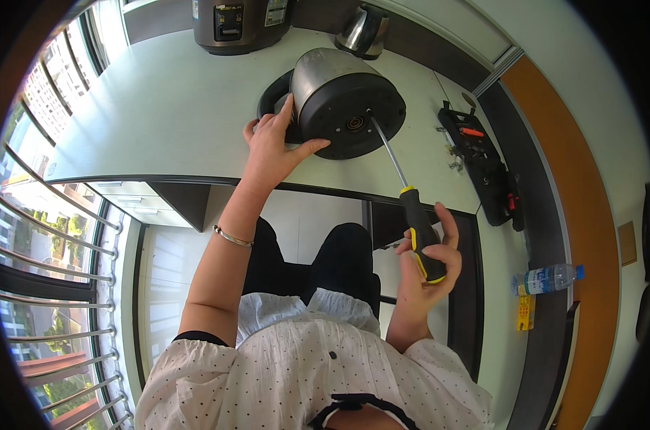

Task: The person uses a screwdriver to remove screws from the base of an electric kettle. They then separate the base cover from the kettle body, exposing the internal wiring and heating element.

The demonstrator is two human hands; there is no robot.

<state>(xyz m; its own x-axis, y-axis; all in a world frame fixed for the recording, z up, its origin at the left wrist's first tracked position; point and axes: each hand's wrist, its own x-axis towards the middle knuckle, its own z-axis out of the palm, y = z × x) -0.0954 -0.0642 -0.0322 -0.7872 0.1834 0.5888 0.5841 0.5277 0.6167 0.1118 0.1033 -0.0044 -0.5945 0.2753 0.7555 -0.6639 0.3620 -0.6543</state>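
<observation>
An electric kettle (332,75) of brushed metal lies on its side on the pale table, its round black base (357,136) turned toward me. My left hand (278,140) steadies it, thumb along the base's lower edge and fingers by the black handle (275,94). In my right hand (436,254) is a screwdriver (419,229) with a black and yellow grip. Its long metal shaft slants up to the base, and the tip meets it near a small screw spot right of the brass-coloured central connector (355,124).
A large cooker (242,29) stands at the back, with a second, shiny kettle (364,32) to its right. On the right lie an open black tool case (482,158), small loose metal parts (454,158), a water bottle (547,279) and a yellow carton (525,313). A barred window is at left.
</observation>
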